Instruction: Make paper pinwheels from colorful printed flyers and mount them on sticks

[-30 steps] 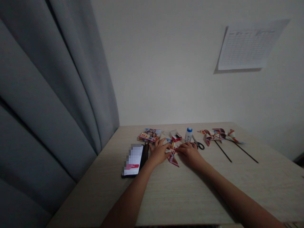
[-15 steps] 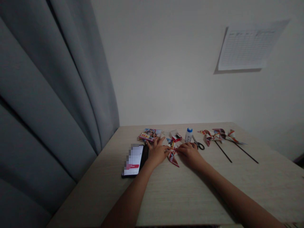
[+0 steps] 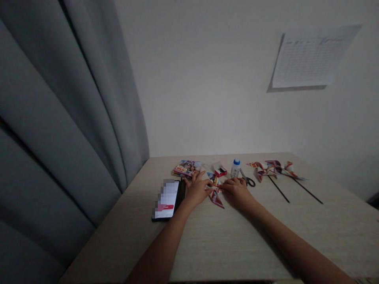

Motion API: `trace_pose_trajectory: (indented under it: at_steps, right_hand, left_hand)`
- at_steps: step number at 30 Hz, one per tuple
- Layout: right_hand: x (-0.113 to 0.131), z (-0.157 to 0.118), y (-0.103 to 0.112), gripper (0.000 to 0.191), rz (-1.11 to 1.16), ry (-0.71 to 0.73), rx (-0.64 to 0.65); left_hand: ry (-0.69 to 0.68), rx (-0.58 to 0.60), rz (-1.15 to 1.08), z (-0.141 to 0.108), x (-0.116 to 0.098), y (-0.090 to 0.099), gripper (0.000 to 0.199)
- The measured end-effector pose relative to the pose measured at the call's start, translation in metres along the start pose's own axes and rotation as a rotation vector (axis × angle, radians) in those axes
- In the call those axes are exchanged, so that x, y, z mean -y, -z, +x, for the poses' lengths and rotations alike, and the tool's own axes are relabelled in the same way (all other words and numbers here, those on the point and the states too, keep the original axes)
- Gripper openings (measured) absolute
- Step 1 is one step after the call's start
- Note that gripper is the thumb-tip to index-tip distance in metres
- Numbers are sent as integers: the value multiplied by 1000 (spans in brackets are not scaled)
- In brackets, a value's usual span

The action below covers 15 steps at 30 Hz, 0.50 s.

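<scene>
A folded, brightly printed paper pinwheel (image 3: 217, 199) lies on the table between my two hands. My left hand (image 3: 197, 192) has its fingertips on the pinwheel's left side, thumb and finger pinching the paper. From the right, my right hand (image 3: 236, 190) grips the pinwheel near its middle with fingers bent together. Part of the paper is hidden under the fingers. Just behind are a small red box (image 3: 220, 172) with a clear lid, a glue bottle (image 3: 235, 169) with a blue cap, and scissors (image 3: 250, 182) with black handles.
A phone (image 3: 166, 201) lies left of my left forearm, beside dark sticks. Printed papers (image 3: 187, 168) are stacked behind it. Two pinwheels on black sticks (image 3: 278, 188) rest at the right. A grey curtain (image 3: 74, 118) hangs along the table's left edge.
The lower tip of the pinwheel has shifted very slightly to the right. Both hands stay in nearly the same place on the paper.
</scene>
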State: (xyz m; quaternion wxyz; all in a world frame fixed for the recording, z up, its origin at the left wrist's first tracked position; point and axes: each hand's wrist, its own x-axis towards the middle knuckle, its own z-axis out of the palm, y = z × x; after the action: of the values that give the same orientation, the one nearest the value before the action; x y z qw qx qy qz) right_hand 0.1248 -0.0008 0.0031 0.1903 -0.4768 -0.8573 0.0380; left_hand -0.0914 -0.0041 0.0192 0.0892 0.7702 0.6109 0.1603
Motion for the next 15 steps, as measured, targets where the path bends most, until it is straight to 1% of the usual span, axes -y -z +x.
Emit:
trace_pose_trajectory:
  at_steps: [4,7,11,15]
  right_hand:
    - [1,0,1,28,5,-7,2]
    - [2,0,1,28,-1,-8,3]
    - [3,0,2,27,-9,-6,-7]
    - [2,0,1,27,-15,-3,-9]
  left_hand:
    - [1,-3,-28,0,-1,1,23]
    - [-21,18,7,-1,-2,2,28]
    - [-43,51,44,-3,-2,2,28]
    - [-75,43,67,-2,1,1,27]
